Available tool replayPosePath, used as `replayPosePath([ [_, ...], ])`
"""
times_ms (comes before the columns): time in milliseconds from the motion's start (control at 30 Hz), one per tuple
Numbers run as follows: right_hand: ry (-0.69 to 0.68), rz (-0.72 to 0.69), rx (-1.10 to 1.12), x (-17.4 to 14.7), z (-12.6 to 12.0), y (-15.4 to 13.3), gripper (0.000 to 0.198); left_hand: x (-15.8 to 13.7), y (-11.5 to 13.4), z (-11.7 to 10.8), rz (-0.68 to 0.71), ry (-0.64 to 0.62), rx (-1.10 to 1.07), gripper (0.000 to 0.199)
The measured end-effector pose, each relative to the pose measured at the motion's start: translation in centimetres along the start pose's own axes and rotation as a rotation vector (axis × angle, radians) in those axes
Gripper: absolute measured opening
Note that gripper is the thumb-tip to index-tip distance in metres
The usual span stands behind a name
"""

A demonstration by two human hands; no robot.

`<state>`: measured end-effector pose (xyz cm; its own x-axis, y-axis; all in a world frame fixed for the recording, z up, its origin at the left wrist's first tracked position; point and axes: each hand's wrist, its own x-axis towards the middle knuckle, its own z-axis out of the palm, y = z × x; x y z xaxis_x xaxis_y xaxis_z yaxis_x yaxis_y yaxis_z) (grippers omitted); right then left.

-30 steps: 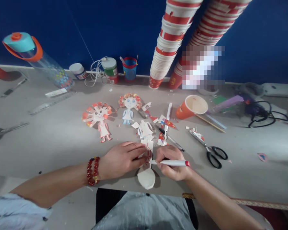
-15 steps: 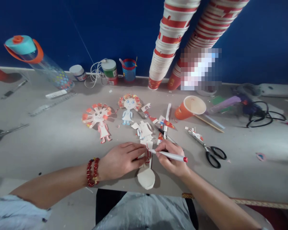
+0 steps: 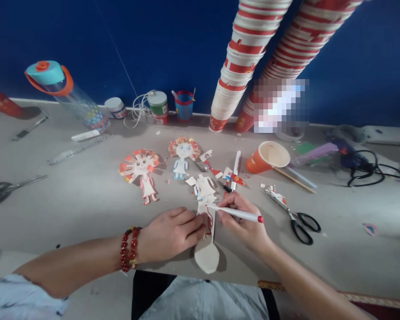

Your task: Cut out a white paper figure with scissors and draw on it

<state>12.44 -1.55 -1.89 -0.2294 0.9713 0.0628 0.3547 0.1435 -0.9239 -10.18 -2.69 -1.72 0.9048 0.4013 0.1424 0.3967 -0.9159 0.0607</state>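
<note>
My right hand (image 3: 242, 220) is closed round a white marker with a red end cap (image 3: 242, 214), its tip at the upper part of a white paper strip (image 3: 202, 242). Red lines run down the strip, which ends in a rounded white disc (image 3: 207, 258) near the table edge. My left hand (image 3: 173, 233) lies with fingers outstretched on the strip's left side, pressing it down. Just beyond lie white paper cutouts (image 3: 205, 186). Two paper dolls with fringed red-and-white heads, one with a red-outlined dress (image 3: 148, 186), the other blue-outlined (image 3: 180, 168), lie farther up.
An orange paper cup (image 3: 258, 158) stands at right, behind black-handled scissors (image 3: 300, 224). More scissors (image 3: 6, 191) lie far left. Tall stacks of paper cups (image 3: 230, 84), a water bottle (image 3: 76, 100) and small jars (image 3: 158, 106) line the blue wall.
The marker tip has moved slightly to the strip's upper end, and the red line looks longer. My left hand stays on the strip. The whole view has shifted a little.
</note>
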Motion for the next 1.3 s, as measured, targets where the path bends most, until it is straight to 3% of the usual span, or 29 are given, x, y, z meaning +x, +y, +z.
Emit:
replayPosePath([
  [133, -0.121, -0.040, 0.028, 1.4, 0.5, -0.7, 0.008, 0.0, 0.2, -0.1, -0.005, -0.006, 0.012, 0.032],
  [433, -0.075, -0.124, 0.035, 1.8, 1.9, 1.0, 0.011, 0.0, 0.1, 0.0, -0.022, 0.013, -0.026, 0.032],
  [1300, -0.051, -0.185, -0.094, 2.0, 2.0, 0.6, 0.011, 0.0, 0.0, 0.1, -0.025, 0.021, -0.040, 0.031],
])
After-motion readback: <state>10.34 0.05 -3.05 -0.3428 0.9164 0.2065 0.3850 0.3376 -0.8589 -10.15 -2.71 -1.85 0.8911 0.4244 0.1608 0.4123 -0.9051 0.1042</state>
